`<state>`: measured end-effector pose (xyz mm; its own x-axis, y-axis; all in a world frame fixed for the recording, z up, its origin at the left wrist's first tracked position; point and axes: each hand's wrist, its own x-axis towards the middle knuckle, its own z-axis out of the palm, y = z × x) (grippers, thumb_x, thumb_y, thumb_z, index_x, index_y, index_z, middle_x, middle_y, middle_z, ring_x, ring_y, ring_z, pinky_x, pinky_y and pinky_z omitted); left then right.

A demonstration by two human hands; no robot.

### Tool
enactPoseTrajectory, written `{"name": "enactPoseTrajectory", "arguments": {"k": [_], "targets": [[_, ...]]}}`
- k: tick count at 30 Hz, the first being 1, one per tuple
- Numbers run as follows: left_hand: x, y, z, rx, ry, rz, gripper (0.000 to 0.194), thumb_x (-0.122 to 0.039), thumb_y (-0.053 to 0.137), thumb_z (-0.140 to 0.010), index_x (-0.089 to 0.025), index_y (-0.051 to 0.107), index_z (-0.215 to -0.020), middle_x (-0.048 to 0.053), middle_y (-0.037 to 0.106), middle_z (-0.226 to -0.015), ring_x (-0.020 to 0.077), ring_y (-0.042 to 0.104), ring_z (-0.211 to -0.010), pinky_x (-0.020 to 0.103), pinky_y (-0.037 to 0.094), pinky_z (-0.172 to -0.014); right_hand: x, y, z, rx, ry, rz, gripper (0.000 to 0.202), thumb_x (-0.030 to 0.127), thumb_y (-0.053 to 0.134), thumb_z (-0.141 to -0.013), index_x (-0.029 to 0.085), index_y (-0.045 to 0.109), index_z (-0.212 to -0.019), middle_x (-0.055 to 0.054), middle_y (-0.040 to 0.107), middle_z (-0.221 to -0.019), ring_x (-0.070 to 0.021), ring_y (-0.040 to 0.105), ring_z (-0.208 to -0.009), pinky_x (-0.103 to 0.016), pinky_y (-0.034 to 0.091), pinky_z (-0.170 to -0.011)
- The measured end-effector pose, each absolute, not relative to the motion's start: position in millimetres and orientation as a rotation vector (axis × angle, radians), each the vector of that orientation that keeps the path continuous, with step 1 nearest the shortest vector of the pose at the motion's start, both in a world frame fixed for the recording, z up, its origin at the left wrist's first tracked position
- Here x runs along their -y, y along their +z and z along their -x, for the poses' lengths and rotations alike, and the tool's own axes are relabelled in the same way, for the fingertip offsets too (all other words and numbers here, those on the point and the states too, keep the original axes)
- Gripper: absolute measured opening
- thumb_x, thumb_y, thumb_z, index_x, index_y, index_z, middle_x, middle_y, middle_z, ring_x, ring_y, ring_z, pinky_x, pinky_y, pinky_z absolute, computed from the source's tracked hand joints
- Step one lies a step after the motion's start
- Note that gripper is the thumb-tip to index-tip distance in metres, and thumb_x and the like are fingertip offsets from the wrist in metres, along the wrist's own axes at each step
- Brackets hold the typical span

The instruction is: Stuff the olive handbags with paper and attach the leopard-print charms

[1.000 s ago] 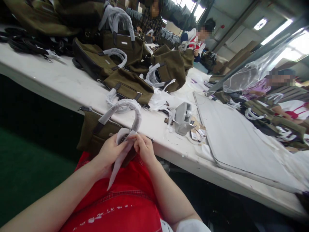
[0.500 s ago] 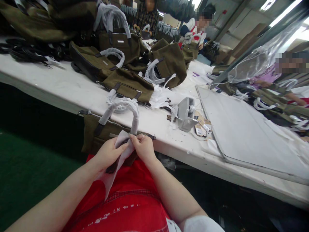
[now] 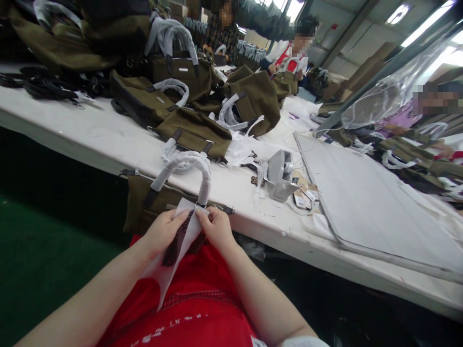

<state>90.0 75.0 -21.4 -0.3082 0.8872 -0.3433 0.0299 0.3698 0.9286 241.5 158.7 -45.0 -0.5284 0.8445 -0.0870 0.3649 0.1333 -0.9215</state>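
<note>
An olive handbag [image 3: 135, 202] hangs against the table's near edge, its arched handle [image 3: 205, 180] wrapped in white material. At the foot of that handle, both hands hold a thin white sheet of wrapping paper [image 3: 183, 248], which drapes down over my red apron. My left hand [image 3: 164, 231] pinches the sheet from the left. My right hand [image 3: 217, 226] pinches its upper edge just under a small metal ring [image 3: 198, 206]. A dark brown tassel-like piece [image 3: 173, 248] shows behind and beside the paper, partly hidden.
Several olive bags with wrapped handles [image 3: 195, 130] lie across the white table [image 3: 72, 130]. A grey tape dispenser [image 3: 280, 176] stands to the right, beside tags [image 3: 304, 193] and a large white board [image 3: 379, 193]. Black straps [image 3: 47, 89] lie at left. Other people work beyond.
Both hands stay at the handle's foot. The paper has shifted and more of the dark brown piece shows beside it. The metal ring is now visible above my right thumb.
</note>
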Motion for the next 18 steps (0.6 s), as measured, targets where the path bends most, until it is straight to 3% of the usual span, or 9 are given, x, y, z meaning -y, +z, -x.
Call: {"name": "enactPoseTrajectory", "arguments": {"k": [7, 12, 15, 18], "targets": [[-80.4, -23.5, -91.4, -1.791, 1.049, -0.882, 0.032, -0.048, 0.07, -0.077, -0.017, 0.077, -0.084, 0.008, 0.078, -0.083, 0.0319, 0.07, -0.084, 0.033, 0.049, -0.072, -155.7, -41.3, -235.5, 1.926, 1.337, 1.204, 0.041, 0.049, 0.053, -0.09, 0.017, 0.062, -0.067, 0.001, 0.057, -0.058, -0.0121, 0.048, -0.053, -0.023, 0.034, -0.051], [-78.6, -18.1, -101.9, -2.023, 0.933, -1.217, 0.032, -0.043, 0.052, -0.09, -0.02, 0.073, -0.083, 0.009, 0.074, -0.083, 0.0307, 0.068, -0.081, 0.034, 0.047, -0.071, -154.2, -35.8, -231.7, 2.064, 1.112, 1.315, 0.039, 0.048, 0.055, -0.09, 0.019, 0.058, -0.064, 0.001, 0.056, -0.057, -0.0133, 0.048, -0.053, -0.025, 0.032, -0.053], [-77.9, -12.0, -108.5, -2.041, 0.891, -1.313, 0.038, -0.038, 0.038, -0.095, -0.017, 0.07, -0.092, 0.014, 0.073, -0.094, 0.0319, 0.067, -0.091, 0.037, 0.048, -0.08, -153.4, -35.5, -227.2, 2.115, 0.969, 1.408, 0.035, 0.046, 0.057, -0.089, 0.021, 0.055, -0.064, 0.0, 0.056, -0.058, -0.0143, 0.048, -0.054, -0.026, 0.033, -0.055], [-78.8, -8.3, -118.1, -2.107, 0.721, -1.478, 0.043, -0.029, 0.029, -0.097, -0.01, 0.065, -0.114, 0.019, 0.069, -0.109, 0.0326, 0.065, -0.103, 0.04, 0.047, -0.093, -154.9, -36.6, -224.0, 2.106, 0.969, 1.436, 0.035, 0.046, 0.056, -0.088, 0.021, 0.052, -0.064, 0.0, 0.056, -0.059, -0.0146, 0.048, -0.055, -0.026, 0.032, -0.057]]}}
